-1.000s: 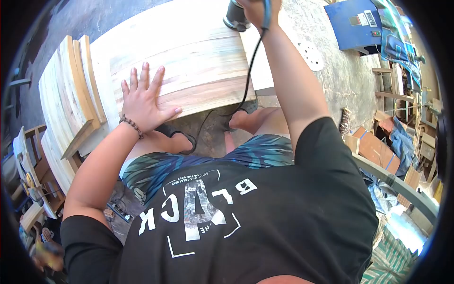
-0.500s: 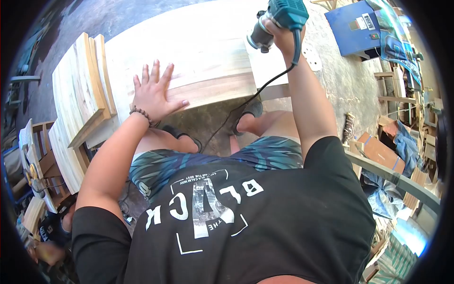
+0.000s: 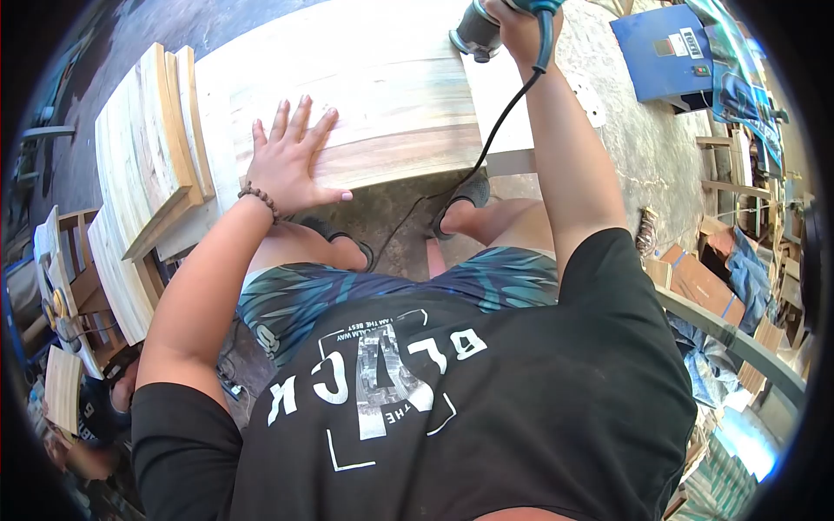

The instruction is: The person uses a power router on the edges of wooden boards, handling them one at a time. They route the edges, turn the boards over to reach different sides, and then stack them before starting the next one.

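Observation:
My left hand [image 3: 291,169] lies flat with its fingers spread on a pale wooden panel [image 3: 408,108], near the panel's close edge. A beaded bracelet circles that wrist. At the top of the view, my right hand [image 3: 519,33] is wrapped around a trim router [image 3: 478,33] with a teal motor end and a grey metal base. The router's base overlaps the panel's far right corner, and its upper end is cut off by the frame. From it a black cord [image 3: 497,126] runs down past the panel's edge toward my feet.
Thick wooden boards [image 3: 143,130] are stacked at the left. A blue metal box [image 3: 660,52] stands at the upper right. Along the right runs a grey metal bar [image 3: 730,334], with wood scraps and cloth behind it. Another person [image 3: 91,434] is at the lower left.
The router has shifted up in view, its teal end now mostly out of frame, and is turned more upright. My left hand stays flat on the panel. The person at lower left now has a board before them.

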The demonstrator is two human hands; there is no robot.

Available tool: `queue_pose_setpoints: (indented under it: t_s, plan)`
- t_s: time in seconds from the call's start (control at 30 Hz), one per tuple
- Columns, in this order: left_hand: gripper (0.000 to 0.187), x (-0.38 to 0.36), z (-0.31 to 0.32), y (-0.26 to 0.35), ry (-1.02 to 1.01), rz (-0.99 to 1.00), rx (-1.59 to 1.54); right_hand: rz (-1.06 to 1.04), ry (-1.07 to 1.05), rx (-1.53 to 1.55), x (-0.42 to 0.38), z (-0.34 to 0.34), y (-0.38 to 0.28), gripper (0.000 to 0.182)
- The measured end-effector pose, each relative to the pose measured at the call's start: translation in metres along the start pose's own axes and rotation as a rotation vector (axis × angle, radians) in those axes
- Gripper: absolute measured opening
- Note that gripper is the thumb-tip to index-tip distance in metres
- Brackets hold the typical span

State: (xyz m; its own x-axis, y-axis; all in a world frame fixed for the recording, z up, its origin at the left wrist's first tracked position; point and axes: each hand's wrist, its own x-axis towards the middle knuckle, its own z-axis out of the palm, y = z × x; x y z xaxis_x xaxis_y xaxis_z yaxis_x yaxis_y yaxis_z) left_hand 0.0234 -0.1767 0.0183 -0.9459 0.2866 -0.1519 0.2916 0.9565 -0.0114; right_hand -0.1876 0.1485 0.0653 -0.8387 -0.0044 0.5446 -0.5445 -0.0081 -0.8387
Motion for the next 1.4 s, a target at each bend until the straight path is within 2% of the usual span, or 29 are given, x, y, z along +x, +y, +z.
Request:
queue_pose_setpoints:
  t_s: [0.07, 0.2, 0.3, 0.43, 0.53, 0.63, 0.67, 0.77, 0.8, 0.9, 1.0, 1.03, 1.13, 1.2, 1.27, 1.4]
  plan:
    - [0.126, 0.0, 0.001, 0.0, -0.001, 0.002, -0.004, 0.04, -0.007, -0.055, 0.001, 0.007, 0.006, 0.035]
    - [0.126, 0.0, -0.001, 0.0, 0.002, 0.004, -0.006, 0.061, -0.038, 0.127, 0.005, 0.022, 0.018, 0.035]
    - [0.126, 0.001, -0.002, 0.001, -0.006, 0.002, -0.008, 0.003, -0.042, -0.17, 0.003, 0.018, 0.021, 0.034]
    - [0.125, 0.001, -0.004, 0.003, 0.001, -0.014, 0.001, 0.057, -0.008, -0.045, -0.01, 0.018, 0.014, 0.034]
    - [0.124, 0.001, -0.001, 0.003, 0.011, -0.016, 0.007, 0.041, -0.016, -0.419, -0.026, 0.012, -0.006, 0.036]
    - [0.123, 0.001, -0.002, 0.005, 0.022, -0.022, 0.025, 0.148, 0.006, 0.042, -0.045, 0.01, -0.012, 0.034]
    - [0.122, 0.001, -0.001, 0.004, 0.025, -0.023, 0.027, 0.131, 0.008, 0.059, -0.055, 0.007, -0.014, 0.034]
    - [0.12, 0.0, 0.0, 0.005, 0.028, -0.024, 0.038, 0.138, -0.027, -0.168, -0.082, -0.006, -0.031, 0.033]
    - [0.119, 0.0, 0.0, 0.005, 0.029, -0.025, 0.043, 0.07, -0.054, -0.116, -0.093, -0.012, -0.026, 0.031]
    - [0.118, 0.0, 0.002, 0.006, 0.035, -0.03, 0.056, 0.197, -0.036, -0.233, -0.126, -0.019, -0.056, 0.028]
    - [0.119, -0.001, 0.006, 0.005, 0.052, -0.025, 0.057, 0.076, -0.066, -0.568, -0.165, -0.049, -0.039, 0.034]
    - [0.119, -0.001, 0.009, 0.004, 0.074, -0.02, 0.051, 0.038, -0.082, -0.634, -0.174, -0.05, -0.051, 0.032]
    - [0.119, -0.001, 0.004, 0.006, 0.043, -0.042, 0.05, 0.076, -0.112, -0.514, -0.208, -0.049, -0.102, 0.026]
    - [0.119, 0.0, 0.005, 0.008, 0.072, -0.071, 0.026, 0.162, -0.083, -0.295, -0.227, -0.048, -0.115, 0.033]
    - [0.119, -0.002, 0.008, 0.013, 0.079, -0.099, -0.008, 0.217, -0.062, -0.281, -0.245, -0.053, -0.126, 0.052]
    - [0.12, 0.005, 0.005, 0.059, 0.072, -0.341, -0.065, 0.15, 0.244, -0.213, -0.233, -0.062, -0.138, 0.038]
